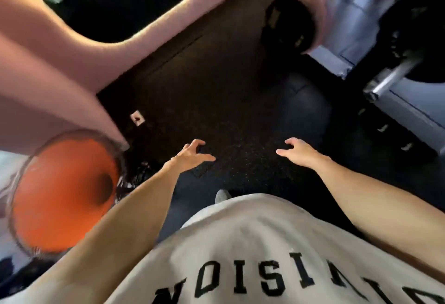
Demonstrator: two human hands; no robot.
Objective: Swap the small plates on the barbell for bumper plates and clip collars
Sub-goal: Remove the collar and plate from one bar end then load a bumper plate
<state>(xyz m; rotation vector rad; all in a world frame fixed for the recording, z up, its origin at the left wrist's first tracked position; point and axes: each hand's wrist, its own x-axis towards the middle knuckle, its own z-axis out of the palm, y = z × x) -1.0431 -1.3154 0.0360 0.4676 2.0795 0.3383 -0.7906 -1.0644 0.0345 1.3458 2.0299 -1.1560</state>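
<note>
While both arms reach out over the dark rubber floor (216, 101), the left hand (192, 154) and right hand (301, 150) hang empty with fingers loosely spread, holding nothing. An orange bumper plate (62, 195) sits low at the left, blurred; likely heavy, stiff and grippy, best taken by its rim with both hands. What appears to be the barbell sleeve (390, 79) juts from a black plate (423, 38) at far right. Pale pink walls (60, 63) hem the gym floor
</note>
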